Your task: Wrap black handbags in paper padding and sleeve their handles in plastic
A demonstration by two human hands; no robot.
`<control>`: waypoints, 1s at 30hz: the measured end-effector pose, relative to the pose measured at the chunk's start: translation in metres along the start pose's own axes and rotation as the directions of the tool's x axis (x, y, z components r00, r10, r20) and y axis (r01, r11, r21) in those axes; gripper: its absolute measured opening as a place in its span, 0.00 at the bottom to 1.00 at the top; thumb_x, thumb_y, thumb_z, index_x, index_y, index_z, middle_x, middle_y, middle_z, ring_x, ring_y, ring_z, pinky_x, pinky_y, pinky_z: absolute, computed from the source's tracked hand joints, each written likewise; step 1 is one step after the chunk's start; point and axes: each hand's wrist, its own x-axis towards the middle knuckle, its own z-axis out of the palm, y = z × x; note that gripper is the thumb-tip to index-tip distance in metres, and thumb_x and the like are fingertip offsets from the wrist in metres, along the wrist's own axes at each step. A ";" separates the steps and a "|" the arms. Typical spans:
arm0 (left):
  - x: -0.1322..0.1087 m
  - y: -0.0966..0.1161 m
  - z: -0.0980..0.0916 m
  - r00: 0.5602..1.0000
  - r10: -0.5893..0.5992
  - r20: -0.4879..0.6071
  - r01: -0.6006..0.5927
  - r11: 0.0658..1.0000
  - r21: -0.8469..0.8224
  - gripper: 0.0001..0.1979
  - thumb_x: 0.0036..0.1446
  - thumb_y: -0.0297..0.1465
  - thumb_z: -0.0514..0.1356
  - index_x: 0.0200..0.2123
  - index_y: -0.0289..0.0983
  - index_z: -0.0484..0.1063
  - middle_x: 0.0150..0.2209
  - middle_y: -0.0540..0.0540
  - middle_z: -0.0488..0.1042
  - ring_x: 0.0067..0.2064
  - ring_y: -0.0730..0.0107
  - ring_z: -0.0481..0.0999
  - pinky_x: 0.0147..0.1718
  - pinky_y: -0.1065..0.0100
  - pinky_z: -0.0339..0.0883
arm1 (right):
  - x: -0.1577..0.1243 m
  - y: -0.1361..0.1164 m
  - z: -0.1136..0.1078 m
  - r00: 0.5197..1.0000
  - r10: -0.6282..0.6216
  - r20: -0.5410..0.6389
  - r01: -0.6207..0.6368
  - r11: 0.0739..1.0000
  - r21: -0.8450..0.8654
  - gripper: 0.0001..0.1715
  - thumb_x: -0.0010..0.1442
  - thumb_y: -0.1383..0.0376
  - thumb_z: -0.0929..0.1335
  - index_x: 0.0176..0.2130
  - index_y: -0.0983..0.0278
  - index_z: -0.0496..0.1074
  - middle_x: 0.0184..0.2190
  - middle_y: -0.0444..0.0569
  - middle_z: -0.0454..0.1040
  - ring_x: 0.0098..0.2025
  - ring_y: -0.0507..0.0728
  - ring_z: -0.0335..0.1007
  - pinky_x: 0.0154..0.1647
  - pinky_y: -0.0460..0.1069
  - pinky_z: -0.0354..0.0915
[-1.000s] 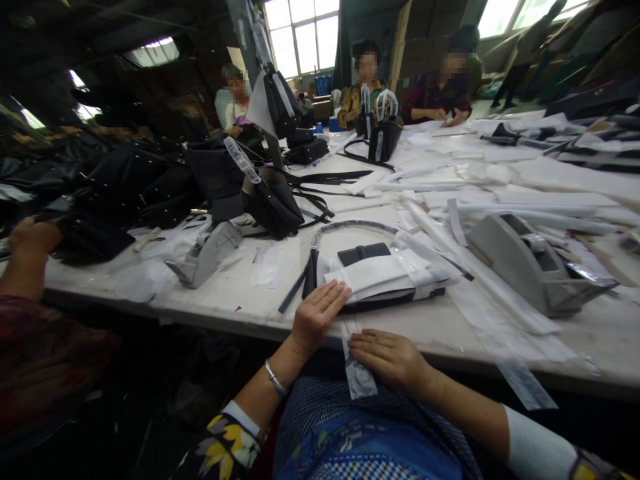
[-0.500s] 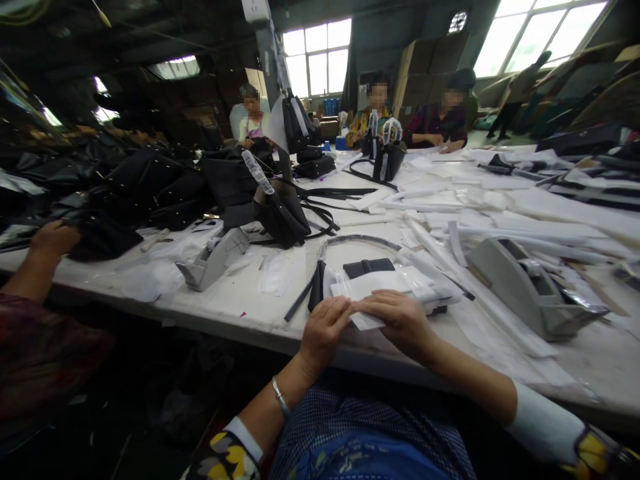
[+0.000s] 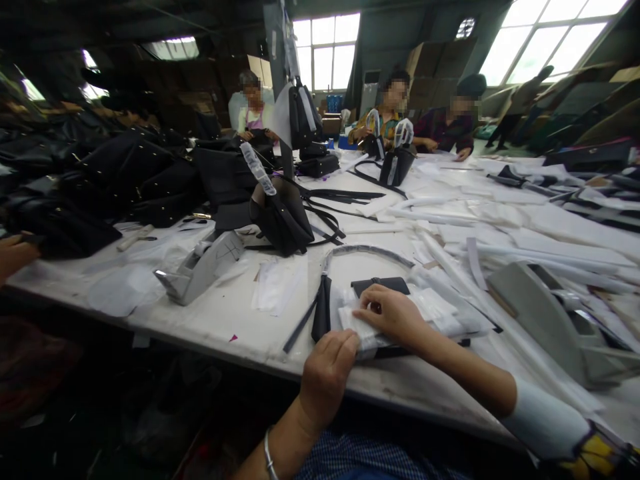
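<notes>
A flat dark bag (image 3: 323,319) lies at the table's front edge, its handle in clear wrap arching behind it. White wrapping sheet (image 3: 431,307) covers most of its body, and a small black piece (image 3: 381,287) lies on top. My left hand (image 3: 330,363) is closed on the near edge of the wrapping, at the bag's lower left corner. Resting on the wrapping, my right hand (image 3: 393,313) has thumb and forefinger curled towards each other; whether anything is between them is too small to tell.
Grey tape dispensers stand left (image 3: 203,267) and right (image 3: 545,320) of the bag. Beyond is an upright black bag (image 3: 283,217) with straps. Black bags (image 3: 145,170) are heaped at left, where another person's hand (image 3: 17,257) shows. Several people sit across the table (image 3: 265,287).
My right hand has moved up onto the wrapping, away from my left hand. The wrapping now lies folded nearer the front edge. The view has shifted slightly.
</notes>
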 end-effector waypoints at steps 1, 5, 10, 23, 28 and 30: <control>0.001 0.001 0.000 1.000 0.001 0.009 -0.002 1.000 0.025 0.15 0.64 0.22 0.56 0.53 0.36 0.72 0.46 0.42 0.79 0.46 0.65 0.77 0.49 0.64 0.74 | 0.001 -0.001 -0.001 1.000 0.015 0.007 -0.015 1.000 -0.026 0.08 0.58 0.59 0.72 0.30 0.60 0.75 0.34 0.43 0.74 0.30 0.52 0.69 0.30 0.47 0.59; 0.008 0.005 -0.003 0.996 0.046 0.077 -0.055 0.990 0.126 0.19 0.66 0.23 0.54 0.58 0.39 0.69 0.55 0.42 0.75 0.48 0.63 0.76 0.47 0.64 0.75 | 0.010 -0.001 -0.001 0.998 0.048 0.028 -0.045 0.993 -0.110 0.08 0.59 0.60 0.71 0.31 0.61 0.72 0.34 0.44 0.73 0.30 0.52 0.68 0.29 0.47 0.56; 0.017 0.010 -0.007 0.986 0.016 0.165 -0.052 0.976 0.214 0.21 0.63 0.21 0.56 0.59 0.31 0.68 0.52 0.42 0.78 0.44 0.62 0.76 0.44 0.65 0.77 | 0.024 0.006 0.003 0.999 0.006 -0.038 -0.010 0.993 -0.114 0.08 0.57 0.63 0.72 0.34 0.61 0.69 0.33 0.44 0.73 0.30 0.53 0.68 0.30 0.47 0.57; 0.012 0.004 -0.010 0.988 0.043 0.149 -0.082 0.959 0.269 0.21 0.67 0.24 0.50 0.61 0.37 0.67 0.42 0.43 0.80 0.39 0.65 0.78 0.33 0.71 0.75 | -0.122 0.122 -0.140 0.757 0.342 -0.557 -0.399 0.917 0.020 0.12 0.61 0.62 0.69 0.44 0.63 0.76 0.44 0.52 0.79 0.41 0.60 0.78 0.48 0.54 0.69; 0.007 -0.004 -0.009 0.981 0.067 0.182 -0.116 0.954 0.275 0.22 0.67 0.26 0.50 0.62 0.39 0.66 0.40 0.44 0.79 0.38 0.66 0.77 0.34 0.73 0.74 | -0.164 0.187 -0.198 0.664 0.564 -0.491 -0.584 0.801 0.129 0.15 0.61 0.62 0.70 0.31 0.73 0.79 0.29 0.61 0.79 0.29 0.57 0.77 0.33 0.50 0.69; 0.007 -0.005 -0.009 0.979 0.077 0.191 -0.132 0.947 0.292 0.22 0.67 0.26 0.51 0.62 0.40 0.66 0.39 0.45 0.78 0.37 0.66 0.77 0.34 0.73 0.74 | -0.164 0.196 -0.204 0.683 0.538 -0.493 -0.530 0.831 0.172 0.20 0.61 0.62 0.70 0.25 0.76 0.77 0.22 0.59 0.77 0.22 0.53 0.74 0.27 0.47 0.67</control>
